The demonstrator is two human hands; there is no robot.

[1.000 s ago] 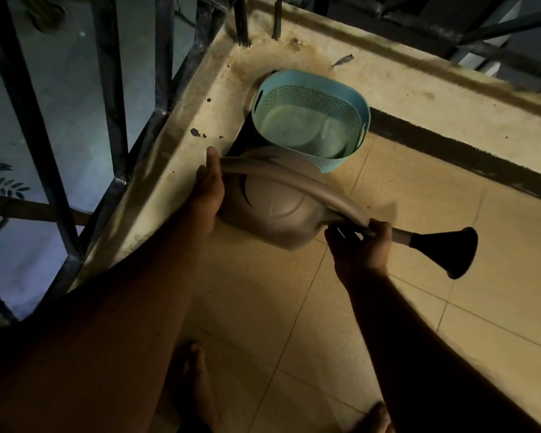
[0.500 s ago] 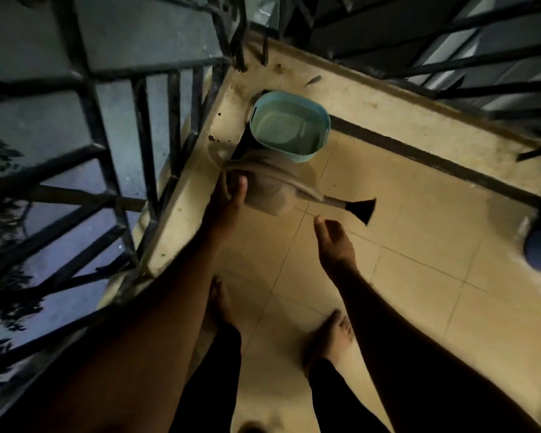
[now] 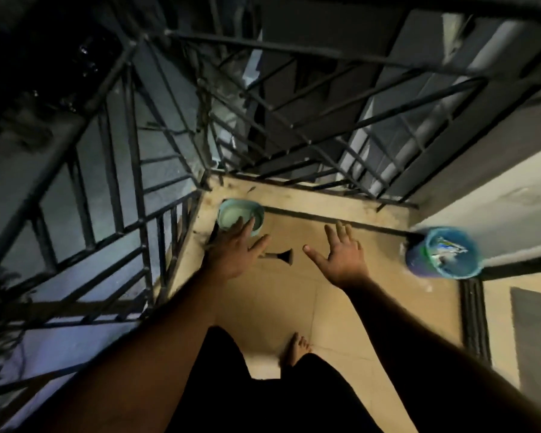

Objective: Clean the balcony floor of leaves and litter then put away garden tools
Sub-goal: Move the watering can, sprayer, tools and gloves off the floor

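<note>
**Watering can set down in the corner**

My left hand [image 3: 236,250] and right hand [image 3: 341,256] hang spread and empty above the floor. The watering can [image 3: 280,255] sits beside the teal basket [image 3: 241,215], mostly hidden. I judge it light, stiff plastic; best gripped by its top handle, not the thin spout

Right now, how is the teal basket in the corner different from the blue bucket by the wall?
The teal basket looks empty; the blue bucket holds what looks like litter. The basket is pale teal with rounded corners; the bucket is round and deeper blue. The left hand overlaps the basket in view; nothing covers the bucket. Both stand upright and open-topped.
</note>
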